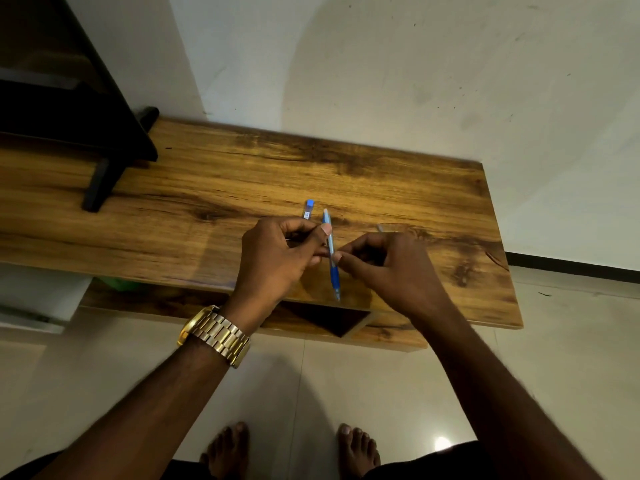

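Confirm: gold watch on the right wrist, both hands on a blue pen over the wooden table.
Not quite. The head view shows the gold watch on the left wrist. The rest holds: left hand and right hand are on the blue pen over the wooden table.

No text reading clearly anywhere, a small white sticker with tiny dark print sitting on the clear blue-capped pen tube (308, 213) just above the centre of the frame, its characters coming out too small to make out, the blue pen (334, 271) beside it showing no legible marking.
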Demonstrator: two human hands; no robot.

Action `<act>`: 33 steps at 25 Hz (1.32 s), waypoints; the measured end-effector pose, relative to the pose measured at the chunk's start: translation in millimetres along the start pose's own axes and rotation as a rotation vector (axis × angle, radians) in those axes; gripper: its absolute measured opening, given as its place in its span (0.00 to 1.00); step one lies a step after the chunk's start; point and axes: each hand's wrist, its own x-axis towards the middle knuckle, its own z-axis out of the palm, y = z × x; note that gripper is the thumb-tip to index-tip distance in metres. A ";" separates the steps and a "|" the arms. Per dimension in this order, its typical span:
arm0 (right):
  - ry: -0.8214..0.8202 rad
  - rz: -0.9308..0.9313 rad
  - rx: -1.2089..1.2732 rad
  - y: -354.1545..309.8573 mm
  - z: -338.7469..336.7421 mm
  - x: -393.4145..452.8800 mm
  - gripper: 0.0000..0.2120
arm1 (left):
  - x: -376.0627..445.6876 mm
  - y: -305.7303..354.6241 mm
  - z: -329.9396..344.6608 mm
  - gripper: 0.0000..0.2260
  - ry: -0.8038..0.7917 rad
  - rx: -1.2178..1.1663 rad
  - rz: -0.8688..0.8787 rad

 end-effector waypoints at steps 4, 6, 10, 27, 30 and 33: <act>-0.044 0.018 0.095 -0.3 4.0 4.9 0.03 | 2.7 -0.5 0.4 0.08 0.036 -0.043 -0.031; -0.008 0.064 0.155 0.6 7.6 6.9 0.03 | 5.7 -1.5 -2.6 0.09 0.051 0.012 -0.011; 0.212 0.156 0.100 13.6 2.5 26.0 0.05 | 19.3 -15.7 -20.1 0.10 0.119 0.481 0.169; 0.274 0.193 -0.013 25.1 2.4 36.9 0.08 | 30.8 -25.5 -6.6 0.06 0.243 0.843 0.144; 0.438 0.107 0.040 20.1 -3.7 33.4 0.06 | 30.4 -29.0 -16.1 0.04 0.188 0.726 0.057; 0.589 0.061 0.242 9.6 -5.9 33.6 0.07 | 22.0 -23.6 -28.8 0.06 0.092 0.600 0.025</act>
